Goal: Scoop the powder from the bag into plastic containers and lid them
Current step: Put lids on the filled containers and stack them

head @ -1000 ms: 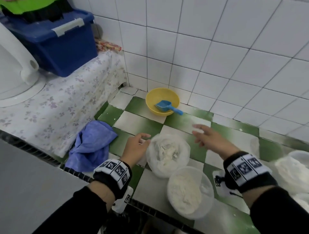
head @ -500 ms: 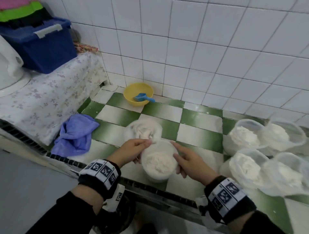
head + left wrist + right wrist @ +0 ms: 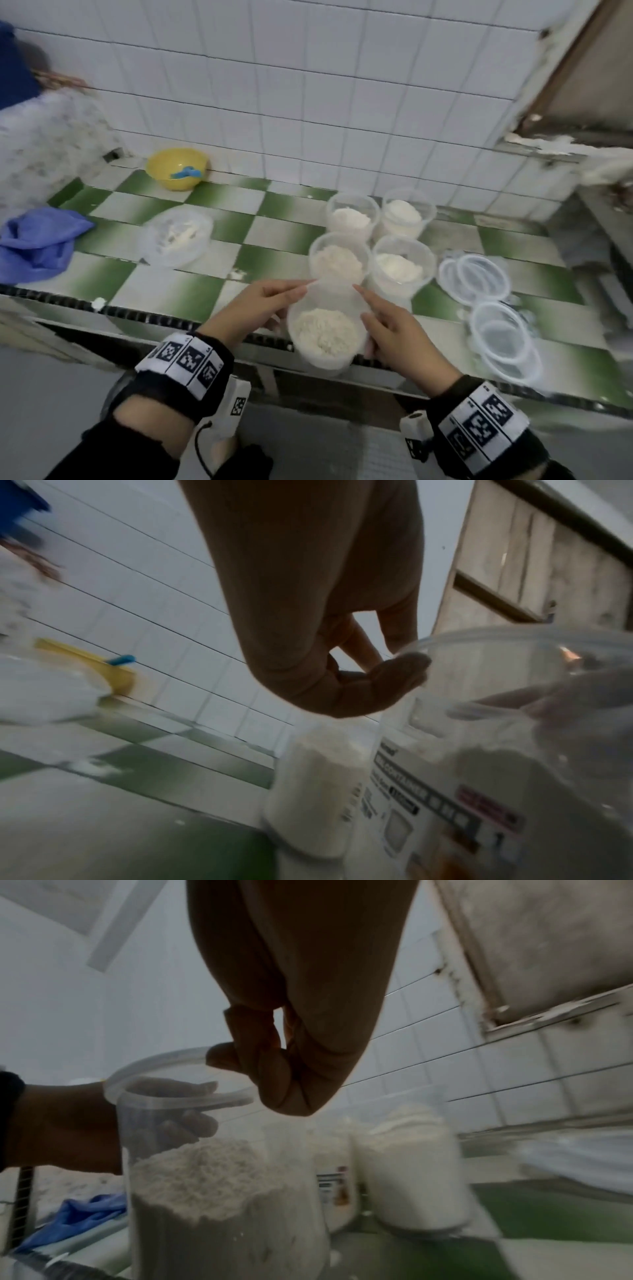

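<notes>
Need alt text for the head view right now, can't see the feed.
Both hands, left hand and right hand, hold an unlidded powder-filled container at the counter's near edge. Four more filled containers stand behind; loose lids lie right.

Flat, dim, cool light leaves both wrist views murky with silhouetted hands, motion blur smears every view, worst at the edges, and the white tiled wall bows from wide-angle distortion.

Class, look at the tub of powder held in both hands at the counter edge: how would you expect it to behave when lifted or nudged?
The tub is over half full, so probably hefty. Its thin clear wall likely flexes under the fingers. With no lid, tipping would probably spill powder.
</notes>
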`<action>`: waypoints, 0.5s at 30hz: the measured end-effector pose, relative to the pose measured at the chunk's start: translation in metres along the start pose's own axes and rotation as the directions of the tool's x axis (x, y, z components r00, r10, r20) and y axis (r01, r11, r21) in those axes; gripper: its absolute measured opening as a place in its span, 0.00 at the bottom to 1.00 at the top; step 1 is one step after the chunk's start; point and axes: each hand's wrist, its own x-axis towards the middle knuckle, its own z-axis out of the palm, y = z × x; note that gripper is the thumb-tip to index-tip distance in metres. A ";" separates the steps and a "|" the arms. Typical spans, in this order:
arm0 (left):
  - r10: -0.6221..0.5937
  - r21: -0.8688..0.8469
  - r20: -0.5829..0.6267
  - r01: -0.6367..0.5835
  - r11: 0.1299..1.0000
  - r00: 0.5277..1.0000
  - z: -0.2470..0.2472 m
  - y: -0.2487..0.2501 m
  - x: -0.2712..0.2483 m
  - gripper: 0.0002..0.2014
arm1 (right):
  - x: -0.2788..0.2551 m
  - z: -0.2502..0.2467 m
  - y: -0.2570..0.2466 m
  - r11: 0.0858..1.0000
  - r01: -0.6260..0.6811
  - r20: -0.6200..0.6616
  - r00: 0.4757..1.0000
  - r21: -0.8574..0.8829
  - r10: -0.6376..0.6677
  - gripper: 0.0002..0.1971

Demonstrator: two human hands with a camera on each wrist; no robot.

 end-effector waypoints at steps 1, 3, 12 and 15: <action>0.008 0.001 0.016 -0.008 1.000 1.000 0.018 0.001 0.001 0.14 | -0.012 -0.012 0.008 1.000 -0.006 -0.022 1.000 0.015 0.006 0.22; 0.026 0.004 0.037 -0.026 1.000 0.999 0.051 0.001 0.005 0.14 | -0.033 -0.036 0.023 1.000 -0.018 -0.071 0.997 0.022 0.020 0.22; 0.194 0.033 0.136 -0.200 0.979 0.972 0.153 0.002 0.033 0.20 | -0.056 -0.102 0.071 0.985 -0.104 -0.265 0.954 0.141 0.139 0.20; 0.190 0.117 0.121 -0.204 0.972 0.974 0.159 -0.007 0.045 0.29 | -0.043 -0.108 0.078 0.976 -0.146 -0.279 0.942 0.160 0.187 0.20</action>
